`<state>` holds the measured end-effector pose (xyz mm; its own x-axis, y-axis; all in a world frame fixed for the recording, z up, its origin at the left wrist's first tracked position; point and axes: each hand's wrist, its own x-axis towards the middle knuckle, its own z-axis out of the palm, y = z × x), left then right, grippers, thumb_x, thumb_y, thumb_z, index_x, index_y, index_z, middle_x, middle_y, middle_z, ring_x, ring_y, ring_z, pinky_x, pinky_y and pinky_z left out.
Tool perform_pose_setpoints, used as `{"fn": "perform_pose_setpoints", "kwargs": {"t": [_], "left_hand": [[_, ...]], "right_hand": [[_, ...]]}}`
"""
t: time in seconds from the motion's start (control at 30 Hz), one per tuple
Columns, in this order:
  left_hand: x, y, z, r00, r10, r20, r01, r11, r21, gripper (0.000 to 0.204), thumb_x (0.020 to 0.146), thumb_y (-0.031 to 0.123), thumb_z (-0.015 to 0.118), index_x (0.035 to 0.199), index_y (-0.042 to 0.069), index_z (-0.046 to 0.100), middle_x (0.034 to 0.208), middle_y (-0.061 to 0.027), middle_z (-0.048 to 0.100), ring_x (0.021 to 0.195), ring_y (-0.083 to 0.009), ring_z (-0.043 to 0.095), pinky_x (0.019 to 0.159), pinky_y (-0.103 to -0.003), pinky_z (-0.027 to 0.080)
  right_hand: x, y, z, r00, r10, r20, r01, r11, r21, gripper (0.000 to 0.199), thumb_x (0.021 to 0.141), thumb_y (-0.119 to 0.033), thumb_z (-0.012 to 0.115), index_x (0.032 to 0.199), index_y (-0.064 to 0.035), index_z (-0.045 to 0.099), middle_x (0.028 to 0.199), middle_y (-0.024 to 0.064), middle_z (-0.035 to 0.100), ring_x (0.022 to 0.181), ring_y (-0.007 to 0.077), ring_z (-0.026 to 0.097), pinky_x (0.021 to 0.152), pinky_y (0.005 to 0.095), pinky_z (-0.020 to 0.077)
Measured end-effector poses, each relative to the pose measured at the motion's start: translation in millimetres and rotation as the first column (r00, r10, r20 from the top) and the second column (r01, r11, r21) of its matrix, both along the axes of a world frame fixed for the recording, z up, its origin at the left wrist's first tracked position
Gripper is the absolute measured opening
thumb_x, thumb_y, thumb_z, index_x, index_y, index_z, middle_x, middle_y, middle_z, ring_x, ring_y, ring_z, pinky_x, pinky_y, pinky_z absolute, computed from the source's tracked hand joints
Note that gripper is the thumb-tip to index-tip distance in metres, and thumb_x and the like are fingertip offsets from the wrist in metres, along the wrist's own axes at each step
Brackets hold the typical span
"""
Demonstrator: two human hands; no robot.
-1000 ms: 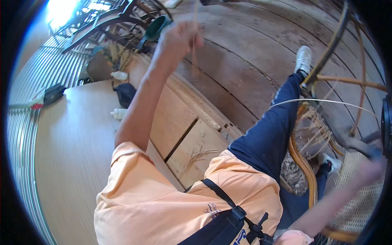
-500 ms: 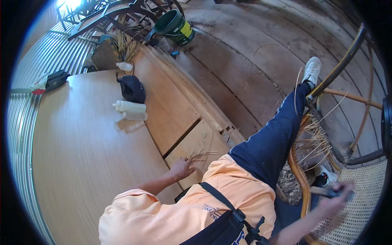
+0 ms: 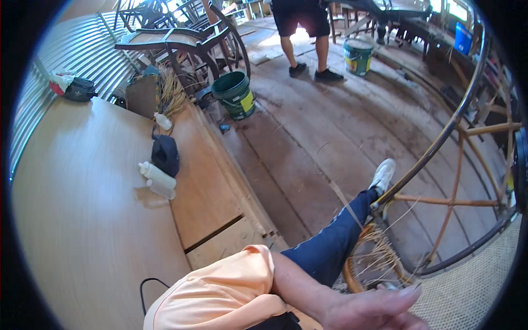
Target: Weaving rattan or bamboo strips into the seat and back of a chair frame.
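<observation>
My left hand (image 3: 377, 312) reaches across my body at the lower edge, its thumb stretched out and its fingers looking curled. What it holds, if anything, is hidden by the hand and the picture's edge. Beyond it, at the lower right, lies the woven cane panel (image 3: 467, 280) of a wooden chair frame (image 3: 440, 148). Loose cane strands (image 3: 377, 250) stick out of a curved light-brown part of the frame near my leg. My right hand is out of view.
A pale wooden board (image 3: 82, 220) on the left carries squeeze bottles (image 3: 159, 177) and a dark cloth cap or bag (image 3: 165, 155). Green buckets (image 3: 234, 96) (image 3: 357, 58) stand on the plank floor. Another person (image 3: 305, 38) stands at the back, near stacked chairs (image 3: 176, 38).
My view has lifted, bringing the person and second bucket in. My left hand has swung right from the board's edge. My right hand, with a blurred handled tool, has left view.
</observation>
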<state>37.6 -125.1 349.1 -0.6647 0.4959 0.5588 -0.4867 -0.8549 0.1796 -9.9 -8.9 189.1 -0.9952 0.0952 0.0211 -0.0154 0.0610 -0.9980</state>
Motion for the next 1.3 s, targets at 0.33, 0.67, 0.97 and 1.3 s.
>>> {"fn": "perform_pose_setpoints", "kwargs": {"t": [0.33,0.67,0.97,1.3], "left_hand": [[-20,-1,-4,0.971,0.073,-0.228,-0.08,0.997,-0.022,0.082,0.088,0.061,0.028,0.123,-0.013,0.034,0.122,-0.0236,0.045,0.111,-0.0286,0.05,0.095,-0.039,0.04],[-31,-26,-34,0.734,0.42,-0.533,-0.676,0.523,-0.519,0.051,0.088,0.045,0.046,0.111,-0.001,0.05,0.093,-0.0119,0.059,0.086,-0.0197,0.057,0.076,-0.032,0.046],[-34,-13,-102,0.715,0.482,-0.507,-0.498,-0.158,-0.853,0.031,0.09,0.032,0.049,0.099,0.004,0.055,0.078,-0.0065,0.055,0.071,-0.0148,0.054,0.065,-0.028,0.045],[-67,-61,-68,0.377,0.881,-0.288,-0.626,0.013,-0.78,0.028,0.093,0.023,0.047,0.114,0.005,0.048,0.075,0.0019,0.052,0.066,-0.0058,0.049,0.061,-0.022,0.044]], "right_hand": [[11,60,-76,0.695,0.472,-0.543,-0.002,0.756,0.655,0.047,0.087,-0.043,0.048,0.107,-0.0013,0.055,0.084,0.0135,0.058,0.076,0.0247,0.054,0.074,0.0355,0.043],[-9,44,-48,0.917,0.394,0.064,-0.399,0.902,0.165,0.037,0.088,-0.029,0.053,0.109,0.0014,0.056,0.085,0.0117,0.059,0.074,0.0199,0.053,0.07,0.0322,0.0436],[-13,33,-40,0.9,0.427,0.088,-0.43,0.902,0.025,0.037,0.089,-0.026,0.054,0.113,0.0024,0.055,0.102,0.0147,0.059,0.094,0.0203,0.052,0.078,0.0309,0.0424],[6,79,-32,0.989,0.145,0.021,-0.147,0.967,0.209,0.037,0.092,-0.027,0.048,0.114,0.0031,0.05,0.09,0.0103,0.057,0.07,0.0162,0.053,0.059,0.0252,0.0433]]}}
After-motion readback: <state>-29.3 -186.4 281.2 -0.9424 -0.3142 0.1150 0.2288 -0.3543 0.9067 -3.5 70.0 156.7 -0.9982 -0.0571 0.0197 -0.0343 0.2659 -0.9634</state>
